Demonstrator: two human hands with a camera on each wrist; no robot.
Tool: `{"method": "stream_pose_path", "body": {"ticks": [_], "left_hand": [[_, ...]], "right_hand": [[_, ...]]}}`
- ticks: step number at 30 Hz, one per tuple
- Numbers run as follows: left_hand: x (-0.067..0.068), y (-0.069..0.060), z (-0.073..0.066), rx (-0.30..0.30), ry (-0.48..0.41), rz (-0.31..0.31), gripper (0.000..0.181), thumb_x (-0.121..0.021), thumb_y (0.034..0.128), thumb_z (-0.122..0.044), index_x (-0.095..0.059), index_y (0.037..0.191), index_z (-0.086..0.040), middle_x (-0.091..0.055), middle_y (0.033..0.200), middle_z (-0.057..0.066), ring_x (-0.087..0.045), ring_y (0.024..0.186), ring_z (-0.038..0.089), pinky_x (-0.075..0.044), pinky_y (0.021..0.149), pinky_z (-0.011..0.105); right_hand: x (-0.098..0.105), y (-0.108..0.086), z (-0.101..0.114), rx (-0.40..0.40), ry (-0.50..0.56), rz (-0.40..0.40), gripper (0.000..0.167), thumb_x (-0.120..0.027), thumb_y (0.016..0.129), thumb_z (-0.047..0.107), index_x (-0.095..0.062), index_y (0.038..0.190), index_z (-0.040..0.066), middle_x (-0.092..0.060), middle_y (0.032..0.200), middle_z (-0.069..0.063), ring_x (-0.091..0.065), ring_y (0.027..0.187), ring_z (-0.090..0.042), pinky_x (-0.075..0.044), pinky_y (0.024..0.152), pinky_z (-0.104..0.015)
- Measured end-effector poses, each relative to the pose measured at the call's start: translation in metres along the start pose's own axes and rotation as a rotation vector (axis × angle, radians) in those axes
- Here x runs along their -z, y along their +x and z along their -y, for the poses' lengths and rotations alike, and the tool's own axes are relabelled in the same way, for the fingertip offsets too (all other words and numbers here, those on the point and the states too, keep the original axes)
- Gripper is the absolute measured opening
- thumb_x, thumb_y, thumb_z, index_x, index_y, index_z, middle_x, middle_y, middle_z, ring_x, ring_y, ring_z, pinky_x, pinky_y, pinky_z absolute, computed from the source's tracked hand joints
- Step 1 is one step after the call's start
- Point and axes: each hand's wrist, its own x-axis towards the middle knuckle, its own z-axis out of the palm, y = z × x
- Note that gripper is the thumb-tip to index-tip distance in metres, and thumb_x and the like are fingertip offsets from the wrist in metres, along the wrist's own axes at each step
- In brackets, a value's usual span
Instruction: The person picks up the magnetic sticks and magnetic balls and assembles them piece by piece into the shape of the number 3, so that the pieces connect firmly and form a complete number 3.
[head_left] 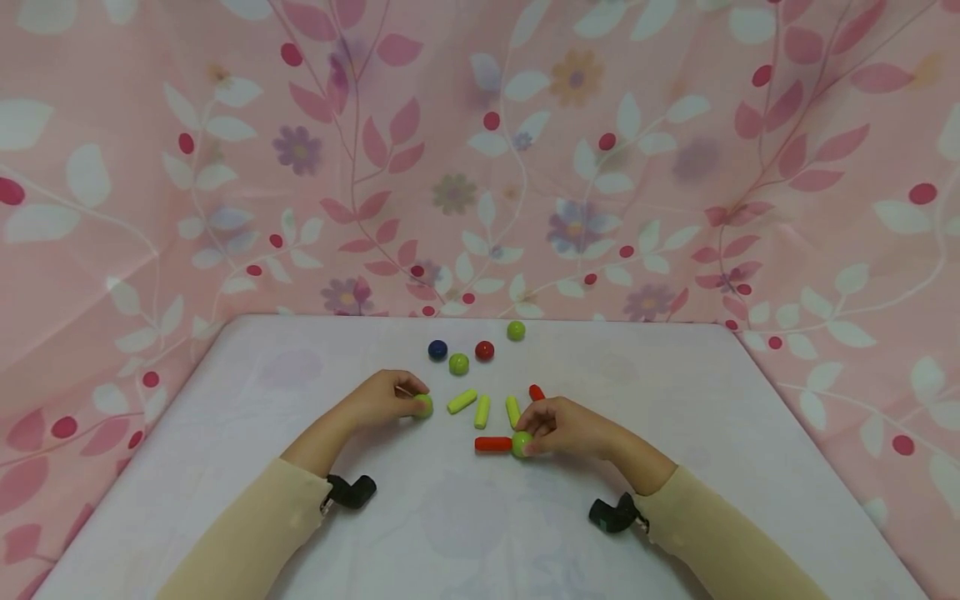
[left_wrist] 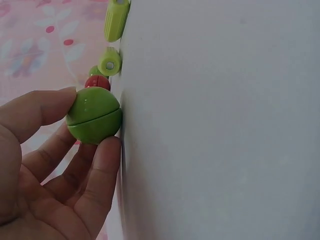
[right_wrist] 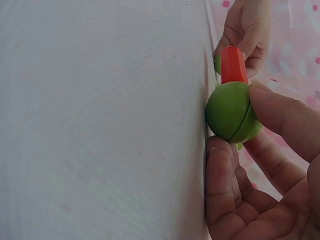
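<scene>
My left hand (head_left: 384, 396) pinches a green ball (left_wrist: 94, 115) between thumb and fingers, low at the white table's surface. A seam runs around that ball. On the other side, my right hand (head_left: 566, 429) holds a second green ball (right_wrist: 233, 112) the same way. A red rod (head_left: 492, 444) meets this ball end-on and points left; whether the two are joined I cannot tell. Between the hands lie yellow-green rods (head_left: 482, 412), one of them close to the right fingers. Another red rod (head_left: 536, 392) is partly hidden behind the right hand.
Toward the back of the white table (head_left: 450, 517) sit a dark blue ball (head_left: 438, 350), a red ball (head_left: 484, 351) and two more green balls, one nearer (head_left: 459, 364) and one farther. A pink floral cloth (head_left: 480, 167) hangs behind the table's far edge.
</scene>
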Motion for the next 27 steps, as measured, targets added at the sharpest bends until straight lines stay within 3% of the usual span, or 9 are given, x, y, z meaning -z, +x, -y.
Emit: {"method": "stream_pose_path", "body": {"ticks": [12,27], "left_hand": [[-0.01,-0.015,-0.006,-0.035,0.023,0.091,0.021,-0.08,0.0864,-0.025,-0.072,0.105,-0.017,-0.067,0.101,-0.002,-0.062,0.091,0.017,-0.051,0.078,0.034],[-0.036,-0.025,-0.024,-0.148,0.043,0.188,0.02,-0.079,0.0867,-0.024,-0.071,0.103,-0.017,-0.068,0.097,-0.005,-0.062,0.09,0.014,-0.05,0.08,0.034]], "right_hand": [[-0.001,0.0,-0.001,0.007,-0.015,-0.006,0.029,-0.083,0.083,0.013,-0.069,0.109,0.008,-0.066,0.102,-0.003,-0.061,0.091,-0.021,-0.052,0.08,-0.029],[-0.001,-0.001,0.0,0.012,-0.017,-0.008,0.03,-0.083,0.083,0.014,-0.068,0.109,0.008,-0.066,0.103,-0.003,-0.061,0.091,-0.021,-0.052,0.08,-0.028]]}}
